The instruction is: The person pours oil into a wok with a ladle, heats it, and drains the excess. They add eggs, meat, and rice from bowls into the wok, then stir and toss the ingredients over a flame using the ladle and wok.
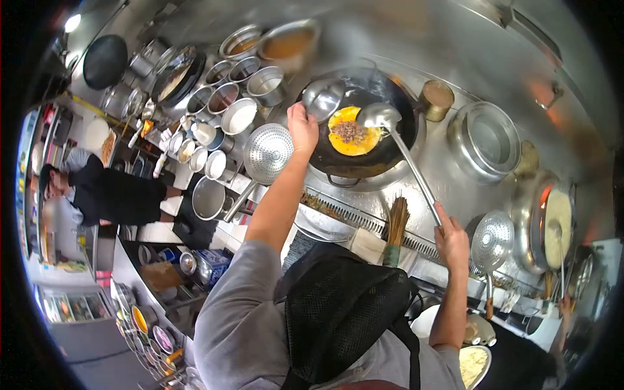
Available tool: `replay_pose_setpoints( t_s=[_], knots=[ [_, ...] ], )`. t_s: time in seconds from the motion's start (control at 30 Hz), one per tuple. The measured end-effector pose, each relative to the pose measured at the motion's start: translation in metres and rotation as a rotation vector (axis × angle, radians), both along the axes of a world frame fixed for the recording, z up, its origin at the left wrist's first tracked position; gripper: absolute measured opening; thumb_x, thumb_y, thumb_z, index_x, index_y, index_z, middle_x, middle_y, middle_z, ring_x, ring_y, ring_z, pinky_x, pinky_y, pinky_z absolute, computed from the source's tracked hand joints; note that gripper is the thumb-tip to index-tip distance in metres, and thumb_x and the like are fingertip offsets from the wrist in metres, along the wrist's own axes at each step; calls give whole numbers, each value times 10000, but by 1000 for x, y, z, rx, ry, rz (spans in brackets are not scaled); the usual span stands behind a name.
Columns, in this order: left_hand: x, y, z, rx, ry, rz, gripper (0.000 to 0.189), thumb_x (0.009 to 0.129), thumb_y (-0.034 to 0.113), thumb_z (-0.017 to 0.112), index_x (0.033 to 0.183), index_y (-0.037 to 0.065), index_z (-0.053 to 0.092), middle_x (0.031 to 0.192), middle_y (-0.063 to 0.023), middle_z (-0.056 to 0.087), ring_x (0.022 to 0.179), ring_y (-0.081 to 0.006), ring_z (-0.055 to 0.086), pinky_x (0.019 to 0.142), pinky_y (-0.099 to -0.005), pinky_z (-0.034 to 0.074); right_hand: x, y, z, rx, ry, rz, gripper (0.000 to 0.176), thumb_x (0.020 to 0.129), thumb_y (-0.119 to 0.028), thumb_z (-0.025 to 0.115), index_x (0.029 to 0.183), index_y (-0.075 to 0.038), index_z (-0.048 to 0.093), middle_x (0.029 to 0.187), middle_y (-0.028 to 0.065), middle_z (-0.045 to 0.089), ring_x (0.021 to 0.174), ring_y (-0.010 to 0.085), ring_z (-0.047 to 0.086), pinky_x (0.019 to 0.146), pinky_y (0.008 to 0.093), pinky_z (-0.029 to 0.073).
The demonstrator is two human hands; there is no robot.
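Observation:
My left hand (pixel 303 128) is closed on the edge of a small metal bowl (pixel 325 97), tipped over the left side of a black wok (pixel 400 162). My right hand (pixel 451 239) wraps round the end of a long-handled wok ladle (pixel 379 116), whose round head is over the wok at the egg's right edge. Inside the wok lies a yellow layer of egg (pixel 348 148) with browned minced meat (pixel 351 132) heaped on its middle. A perforated strainer (pixel 268 155) rests below and left of my left hand.
Pots and seasoning containers (pixel 242 116) crowd the left. A bamboo brush (pixel 398 224) stands in front of the wok. Right of it are a metal pot (pixel 486 140), another strainer (pixel 492 240) and a second wok (pixel 538 218). A person (pixel 107 188) in dark clothing stands at far left.

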State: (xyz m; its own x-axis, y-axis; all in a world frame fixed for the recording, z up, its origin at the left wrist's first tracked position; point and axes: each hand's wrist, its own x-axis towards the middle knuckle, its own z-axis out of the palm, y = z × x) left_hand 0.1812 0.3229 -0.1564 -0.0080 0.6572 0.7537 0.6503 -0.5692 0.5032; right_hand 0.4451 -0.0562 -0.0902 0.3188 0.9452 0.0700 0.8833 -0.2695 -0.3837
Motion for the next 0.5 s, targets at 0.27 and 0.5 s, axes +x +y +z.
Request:
replay_pose_setpoints(
  t_s=[0.27, 0.5],
  knots=[
    [-167, -77, -66, -592, -700, 39, 140, 842, 74, 617, 915, 12, 514, 768, -66, 521, 598, -146, 535, 504, -331, 479, -15, 83, -77, -94, 537, -73, 561, 911, -96, 528, 1455, -85, 389, 705, 94, 571, 598, 177, 517, 603, 358, 462],
    [-383, -301, -36, -450, -992, 763, 161, 862, 15, 589, 984, -3, 486, 894, -90, 547, 764, -179, 623, 634, -348, 614, -48, 49, -42, -227, 1017, -128, 573, 968, -201, 523, 1486, -69, 315, 620, -1, 455, 442, 82, 408, 369, 246, 336]
  ],
)
